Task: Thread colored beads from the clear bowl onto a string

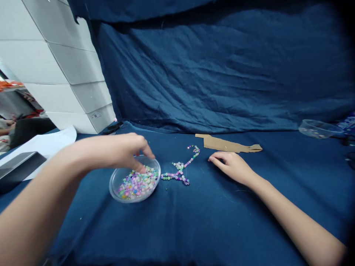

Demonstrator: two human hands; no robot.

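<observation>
My left hand [131, 149] hovers over a clear round plastic bowl [111, 184], thumb and fingers apart, with the thumb tip down at the beads. Small pastel beads [137, 184] in pink, purple, green and white cover the bowl's bottom. To the right of the bowl, beads strung into a branching shape [180, 173] lie on the blue cloth, one strand curling away at the top. My right hand [230, 164] rests on the cloth right of this beadwork, thumb and fingertips brought together. Whatever may be between those fingertips is too small to make out.
A torn strip of brown cardboard [224, 144] lies behind my right hand. Another clear container [318, 129] stands far right. White boxes [66, 62] are stacked at the left, near white paper [63, 138] and a dark box [22, 168]. Blue cloth [222, 74] hangs behind.
</observation>
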